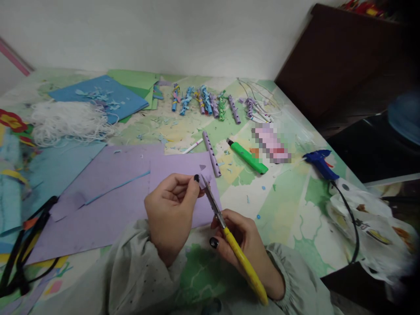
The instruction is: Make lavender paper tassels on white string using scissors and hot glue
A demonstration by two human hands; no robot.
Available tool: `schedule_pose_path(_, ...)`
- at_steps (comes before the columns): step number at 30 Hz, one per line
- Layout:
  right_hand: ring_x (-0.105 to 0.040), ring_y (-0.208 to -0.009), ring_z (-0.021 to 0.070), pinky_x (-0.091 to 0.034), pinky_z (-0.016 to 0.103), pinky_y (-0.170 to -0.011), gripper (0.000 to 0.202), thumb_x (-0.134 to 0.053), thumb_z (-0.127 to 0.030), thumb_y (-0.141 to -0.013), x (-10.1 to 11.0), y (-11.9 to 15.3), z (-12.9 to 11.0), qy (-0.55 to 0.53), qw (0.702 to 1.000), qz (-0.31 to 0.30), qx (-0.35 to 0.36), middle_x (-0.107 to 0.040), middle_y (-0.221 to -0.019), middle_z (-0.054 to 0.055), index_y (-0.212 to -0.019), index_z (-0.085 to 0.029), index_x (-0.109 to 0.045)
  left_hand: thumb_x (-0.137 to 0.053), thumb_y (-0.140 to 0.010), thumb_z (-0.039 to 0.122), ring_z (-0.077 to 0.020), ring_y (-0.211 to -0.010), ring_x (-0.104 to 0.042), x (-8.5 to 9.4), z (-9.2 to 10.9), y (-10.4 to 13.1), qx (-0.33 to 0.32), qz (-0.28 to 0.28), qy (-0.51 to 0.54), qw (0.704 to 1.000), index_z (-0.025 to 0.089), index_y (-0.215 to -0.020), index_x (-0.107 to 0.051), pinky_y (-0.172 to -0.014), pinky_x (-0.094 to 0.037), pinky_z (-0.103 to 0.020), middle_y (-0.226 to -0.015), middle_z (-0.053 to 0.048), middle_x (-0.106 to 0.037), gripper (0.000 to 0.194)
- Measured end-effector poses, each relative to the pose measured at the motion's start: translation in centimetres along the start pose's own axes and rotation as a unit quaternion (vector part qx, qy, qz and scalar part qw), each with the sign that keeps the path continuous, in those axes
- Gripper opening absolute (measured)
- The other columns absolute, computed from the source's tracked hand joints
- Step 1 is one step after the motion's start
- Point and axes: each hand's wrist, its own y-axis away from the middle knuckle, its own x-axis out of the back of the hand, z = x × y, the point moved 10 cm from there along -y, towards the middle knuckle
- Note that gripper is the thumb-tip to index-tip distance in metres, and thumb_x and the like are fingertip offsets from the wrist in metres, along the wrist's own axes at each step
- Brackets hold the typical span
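Head view: my right grip (259,256) holds yellow-handled scissors (233,245), long axis slanting away leftward. Purple paper scrap (209,179) lies at their tips, apparently pinched by my left grip (173,210), the nearer one.

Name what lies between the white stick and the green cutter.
Head view: a dark-spotted purple tube lies between them.

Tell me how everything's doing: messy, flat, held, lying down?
Scissors: held, pointing forward
String: loose, tangled heap
Cutter: lying down
Near tube: lying down
Glue gun: lying down
Bag: crumpled
Blue paper: flat, strewn with scraps
Purple paper: flat
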Motion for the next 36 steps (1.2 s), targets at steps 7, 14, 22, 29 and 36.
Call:
schedule_pose_path(7, -0.034, -0.051, 0.0082, -0.027, 0.021, -0.045, 0.012, -0.064, -0.021, -0.069, 0.12, -0.16, -0.17, 0.011, 1.0, 0.011, 0.003, -0.041, -0.058, -0.005, -0.075, -0.017, -0.054, -0.069, -0.076, 0.022, -0.0153, -0.061, -0.071, -0.02, -0.05, -0.01, 0.003, -0.002, 0.008, 1.0, 0.017, -0.069, -0.066, -0.061, -0.059, -0.022, -0.063, 0.001, -0.072, 0.009)
schedule_pose_path(14, -0.035, -0.051, 0.0084, -0.027, 0.021, -0.045, 0.011, -0.063, -0.022, -0.07, 0.34, -0.2, 0.09, 0.027, 0.999, 0.019, 0.0, -0.043, -0.057, -0.005, -0.075, -0.016, -0.055, -0.069, -0.076, 0.021, -0.0142, -0.06, -0.071, -0.21, -0.15, -0.05, 0.002, -0.003, 0.014, 1.0, 0.017, -0.069, -0.067, -0.06, -0.059, -0.02, -0.061, 0.002, -0.072, 0.008)
schedule_pose_path(22, -0.035, -0.049, 0.0085, -0.027, 0.021, -0.044, 0.012, -0.063, -0.024, -0.07, 0.41, -0.16, 0.27, 0.032, 0.999, 0.023, 0.001, -0.042, -0.056, -0.005, -0.073, -0.016, -0.055, -0.068, -0.076, 0.019, -0.0129, -0.06, -0.072, -0.08, 0.06, -0.03, -0.009, 0.0, 0.009, 1.0, 0.018, -0.068, -0.066, -0.058, -0.059, -0.017, -0.063, 0.002, -0.073, 0.009)
schedule_pose_path(29, -0.035, -0.049, 0.0084, -0.027, 0.021, -0.044, 0.011, -0.063, -0.024, -0.07, 0.41, -0.2, 0.55, 0.031, 0.999, 0.026, -0.007, -0.042, -0.055, -0.005, -0.073, -0.016, -0.055, -0.068, -0.076, 0.018, -0.0116, -0.059, -0.072, -0.15, 0.09, -0.08, -0.007, -0.001, 0.018, 1.0, 0.018, -0.067, -0.067, -0.058, -0.059, -0.016, -0.064, 0.003, -0.073, 0.009)
schedule_pose_path(36, -0.034, -0.05, 0.0082, -0.027, 0.021, -0.044, 0.013, -0.064, -0.024, -0.07, 0.33, 0.01, 0.44, 0.011, 1.0, 0.025, -0.012, -0.041, -0.056, -0.005, -0.073, -0.016, -0.055, -0.069, -0.077, 0.018, -0.0117, -0.059, -0.072, -0.25, 0.02, -0.04, -0.006, -0.002, 0.029, 1.0, 0.018, -0.069, -0.067, -0.058, -0.059, -0.016, -0.064, 0.003, -0.074, 0.008)
